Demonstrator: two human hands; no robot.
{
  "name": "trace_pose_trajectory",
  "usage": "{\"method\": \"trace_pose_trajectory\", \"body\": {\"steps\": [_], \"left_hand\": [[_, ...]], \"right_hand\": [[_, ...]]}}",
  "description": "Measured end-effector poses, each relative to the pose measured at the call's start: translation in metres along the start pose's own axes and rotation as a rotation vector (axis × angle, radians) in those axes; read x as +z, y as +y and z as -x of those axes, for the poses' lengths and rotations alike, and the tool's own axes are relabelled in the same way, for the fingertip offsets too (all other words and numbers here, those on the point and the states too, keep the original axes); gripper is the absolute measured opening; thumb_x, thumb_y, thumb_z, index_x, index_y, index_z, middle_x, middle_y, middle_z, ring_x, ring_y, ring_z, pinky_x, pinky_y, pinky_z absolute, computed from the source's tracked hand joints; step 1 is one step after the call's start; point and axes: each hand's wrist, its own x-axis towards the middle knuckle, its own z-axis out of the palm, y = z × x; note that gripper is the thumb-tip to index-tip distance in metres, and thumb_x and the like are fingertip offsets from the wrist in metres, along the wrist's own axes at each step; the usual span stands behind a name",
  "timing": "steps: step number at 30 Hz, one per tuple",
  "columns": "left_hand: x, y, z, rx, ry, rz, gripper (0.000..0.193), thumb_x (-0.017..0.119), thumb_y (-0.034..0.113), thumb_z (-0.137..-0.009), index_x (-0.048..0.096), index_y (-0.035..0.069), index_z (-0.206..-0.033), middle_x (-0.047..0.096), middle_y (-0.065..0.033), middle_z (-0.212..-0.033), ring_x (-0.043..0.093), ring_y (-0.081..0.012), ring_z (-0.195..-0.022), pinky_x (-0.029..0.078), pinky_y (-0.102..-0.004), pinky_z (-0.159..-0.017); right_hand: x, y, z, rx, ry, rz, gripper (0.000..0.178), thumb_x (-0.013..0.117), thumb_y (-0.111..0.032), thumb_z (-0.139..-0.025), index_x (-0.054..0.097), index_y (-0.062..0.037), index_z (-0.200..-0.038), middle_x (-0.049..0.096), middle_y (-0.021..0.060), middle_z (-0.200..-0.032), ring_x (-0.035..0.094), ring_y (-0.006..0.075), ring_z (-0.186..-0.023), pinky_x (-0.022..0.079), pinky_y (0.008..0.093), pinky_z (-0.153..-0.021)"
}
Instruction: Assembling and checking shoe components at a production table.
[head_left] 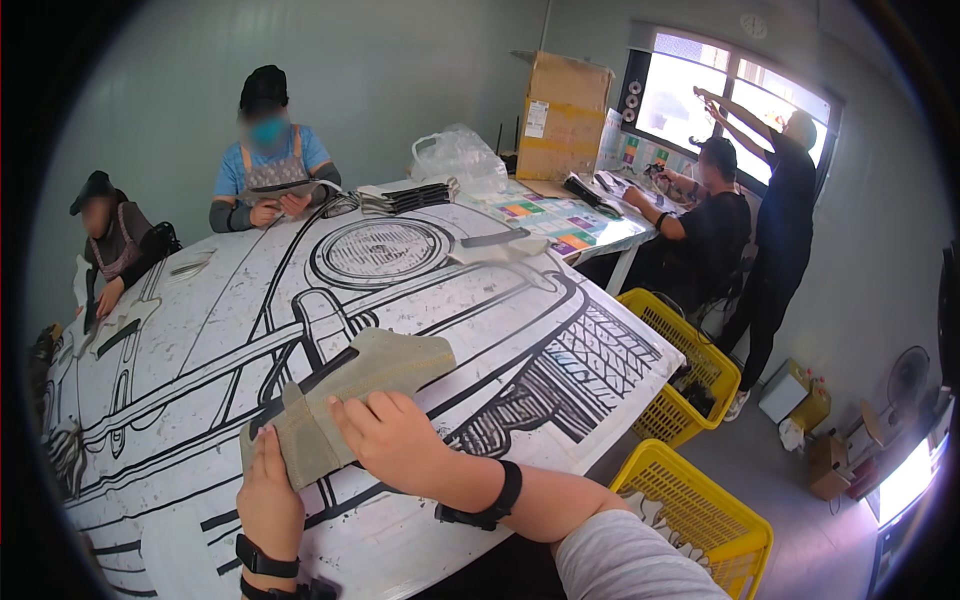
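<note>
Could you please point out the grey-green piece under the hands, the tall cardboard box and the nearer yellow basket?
Grey-green piece (377, 374): head view, on its upper part.
Tall cardboard box (563, 113): head view, on its front face.
Nearer yellow basket (712, 502): head view, on its perforated wall.

We see one greyish-olive workpiece (365, 375), a soft-looking, flat, irregular shape, lying at a slant on the table (180, 540), its left end nearer us and its right end farther off. The right end is broad with rounded corners. Along part of the upper-left edge we see a dark strip (330, 368), and a seam-like line crosses the left half. Some of its near edge is hidden from us, and whether it is wholly flat we cannot tell
</note>
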Motion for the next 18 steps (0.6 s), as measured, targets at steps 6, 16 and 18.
{"method": "trace_pose_trajectory", "body": {"steps": [6, 16, 18], "left_hand": [[-0.037, 0.023, 0.007, -0.041, 0.203, 0.203, 0.063, 0.054, -0.006, -0.080, 0.040, 0.000, -0.141, 0.060, -0.0226, -0.122, 0.062, -0.0385, -0.101, 0.051, -0.0389, -0.084], [-0.032, 0.014, 0.007, -0.159, 0.192, 0.182, 0.062, 0.049, -0.015, -0.074, 0.046, -0.003, -0.135, 0.064, -0.0237, -0.109, 0.065, -0.0385, -0.094, 0.052, -0.0402, -0.079], [-0.030, 0.012, 0.007, -0.119, 0.268, 0.328, 0.062, 0.046, -0.016, -0.074, 0.046, -0.003, -0.135, 0.064, -0.0245, -0.108, 0.065, -0.0386, -0.095, 0.052, -0.0402, -0.080]], "right_hand": [[-0.059, -0.024, -0.007, 0.134, 0.067, 0.079, 0.054, 0.059, -0.008, -0.068, 0.061, 0.0051, -0.120, 0.041, 0.0035, -0.075, 0.042, 0.0174, -0.066, 0.039, 0.0265, -0.055], [-0.020, -0.020, -0.011, 0.240, 0.086, 0.066, 0.049, 0.059, -0.007, -0.070, 0.060, 0.0086, -0.116, 0.048, 0.0053, -0.076, 0.049, 0.0158, -0.065, 0.044, 0.0242, -0.050], [-0.015, -0.022, -0.010, 0.259, 0.064, -0.007, 0.049, 0.059, -0.007, -0.070, 0.059, 0.0098, -0.116, 0.052, 0.0071, -0.076, 0.053, 0.0169, -0.066, 0.046, 0.0252, -0.049]]}}
